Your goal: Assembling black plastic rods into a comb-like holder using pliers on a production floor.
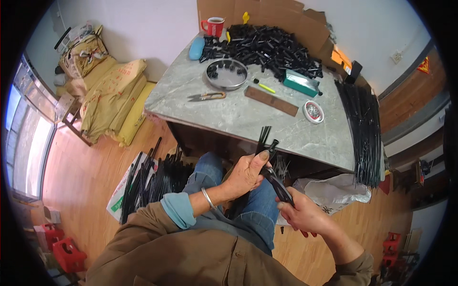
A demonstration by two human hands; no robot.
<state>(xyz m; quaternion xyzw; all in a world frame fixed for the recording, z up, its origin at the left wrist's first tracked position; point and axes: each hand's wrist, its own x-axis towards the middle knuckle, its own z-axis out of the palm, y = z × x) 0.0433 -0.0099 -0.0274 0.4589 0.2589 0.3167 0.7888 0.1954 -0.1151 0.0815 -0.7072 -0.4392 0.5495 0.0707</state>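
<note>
My left hand (245, 175) is closed around several thin black rods (264, 136), their upper ends sticking out above the thumb, among them a thicker tube end. Gripped in my right hand (305, 214) are dark pliers (278, 184), with reddish handle ends showing below the fingers. The plier head meets the rods just under my left hand; what exactly the jaws touch is hidden. Both hands are over my lap, in front of the table's near edge.
On the grey table (214, 112) lie a heap of black parts (267, 47), a round metal tin (226, 86), snips (207, 97), a rusty bar (271, 100), a white dish (313, 112) and a green box (301, 83). Black rod bundles (360, 128) hang over the right edge; more rods (162, 176) stand left.
</note>
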